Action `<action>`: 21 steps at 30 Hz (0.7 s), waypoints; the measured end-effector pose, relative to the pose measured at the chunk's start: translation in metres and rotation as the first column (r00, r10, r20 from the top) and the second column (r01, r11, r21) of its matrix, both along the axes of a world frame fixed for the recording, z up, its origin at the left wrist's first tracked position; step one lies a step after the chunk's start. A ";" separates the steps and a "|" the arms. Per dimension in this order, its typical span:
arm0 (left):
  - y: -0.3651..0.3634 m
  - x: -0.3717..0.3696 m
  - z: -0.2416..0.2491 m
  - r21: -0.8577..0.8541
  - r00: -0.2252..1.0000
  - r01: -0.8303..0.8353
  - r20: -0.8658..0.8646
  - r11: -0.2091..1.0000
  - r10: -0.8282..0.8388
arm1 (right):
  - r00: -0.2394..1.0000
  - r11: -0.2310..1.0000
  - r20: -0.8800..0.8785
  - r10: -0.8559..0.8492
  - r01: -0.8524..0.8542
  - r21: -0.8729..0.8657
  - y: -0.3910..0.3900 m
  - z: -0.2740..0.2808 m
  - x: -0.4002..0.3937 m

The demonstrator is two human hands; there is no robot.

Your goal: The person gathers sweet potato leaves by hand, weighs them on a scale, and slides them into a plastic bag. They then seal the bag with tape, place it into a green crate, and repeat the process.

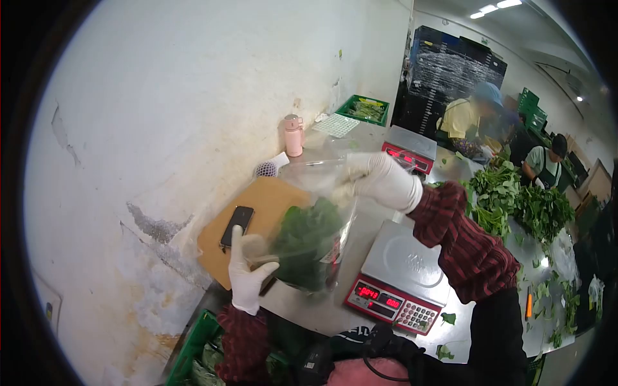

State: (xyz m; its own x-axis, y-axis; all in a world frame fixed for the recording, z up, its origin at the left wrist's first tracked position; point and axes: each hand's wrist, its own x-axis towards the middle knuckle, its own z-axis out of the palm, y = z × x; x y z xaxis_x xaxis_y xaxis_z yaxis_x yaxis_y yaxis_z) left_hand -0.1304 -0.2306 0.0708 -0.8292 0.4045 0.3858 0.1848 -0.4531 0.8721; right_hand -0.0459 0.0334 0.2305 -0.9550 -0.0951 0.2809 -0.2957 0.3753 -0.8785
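A clear plastic bag (337, 258) full of dark green leaves (308, 235) hangs over the near side of the metal table. My right hand (381, 183), in a white glove, is closed on the upper part of this bag. To the left of the leaves is my left hand (250, 273), also gloved, its index finger and thumb spread apart; some of its other fingers are blurred. Behind that hand, a dark phone (238, 224) lies on a brown cardboard sheet (273, 191). A red scale (398, 276) with a steel plate and lit digits stands right of the bag.
A wall (161, 128) borders the left side. Along the table stand a pink flask (293, 136), a second scale (412, 143) and a green crate (384, 118). Leafy bunches (508, 196) are heaped at the right, near two co-workers. Another green crate (192, 344) sits low at left.
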 end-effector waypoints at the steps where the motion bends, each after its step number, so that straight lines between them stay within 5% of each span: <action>1: 0.000 -0.003 -0.001 -0.006 1.000 0.004 0.001 1.000 -0.004 | 1.000 1.000 0.001 -0.004 0.004 -0.006 0.000 -0.005 0.000; 5: 0.006 -0.024 -0.030 -0.149 0.982 0.136 -0.108 0.979 -0.153 | 1.000 0.999 -0.008 -0.024 0.024 -0.034 0.005 -0.053 -0.011; 8: 0.002 -0.023 -0.037 -0.122 0.997 0.082 0.004 0.989 -0.082 | 0.979 0.945 -0.051 -0.199 0.178 -0.274 0.017 -0.028 0.003; 9: 0.004 -0.019 -0.033 -0.125 0.996 0.085 0.008 0.989 -0.085 | 0.928 0.938 -0.163 -0.334 0.310 -0.156 0.026 -0.003 0.012; 11: 0.008 -0.016 -0.025 -0.182 0.994 0.100 -0.023 0.978 -0.106 | 0.766 0.819 -0.489 -0.417 0.550 0.162 0.047 0.057 0.040; 12: 0.009 -0.015 -0.024 -0.183 0.994 0.102 -0.022 0.978 -0.108 | 0.594 0.588 -0.725 -0.350 0.741 0.323 0.057 0.078 0.060; 13: 0.011 -0.014 -0.024 -0.267 0.990 0.107 -0.065 0.958 -0.129 | 0.349 0.247 -0.909 -0.230 0.924 0.292 0.067 0.100 0.081; 16: 0.015 -0.007 -0.020 -0.351 0.985 0.123 -0.073 0.928 -0.158 | 0.004 0.517 -0.758 -0.652 0.734 -0.441 0.090 0.123 0.140; 17: 0.017 -0.005 -0.020 -0.355 0.987 0.130 -0.045 0.926 -0.156 | -0.208 0.295 -0.881 -0.425 0.888 -0.352 0.102 0.119 0.163; 18: 0.018 -0.006 -0.021 -0.351 0.987 0.133 -0.043 0.927 -0.158 | -0.189 0.463 -0.913 -0.361 0.814 -0.351 0.102 0.113 0.182; 19: 0.017 -0.008 -0.022 -0.369 0.979 0.120 -0.109 0.921 -0.172 | -0.269 0.497 -0.858 -0.437 0.723 -0.480 0.099 0.105 0.198; 21: 0.019 -0.007 -0.021 -0.389 0.967 0.108 -0.172 0.915 -0.187 | -0.266 0.186 -0.891 -0.367 0.918 -0.351 0.059 0.080 0.210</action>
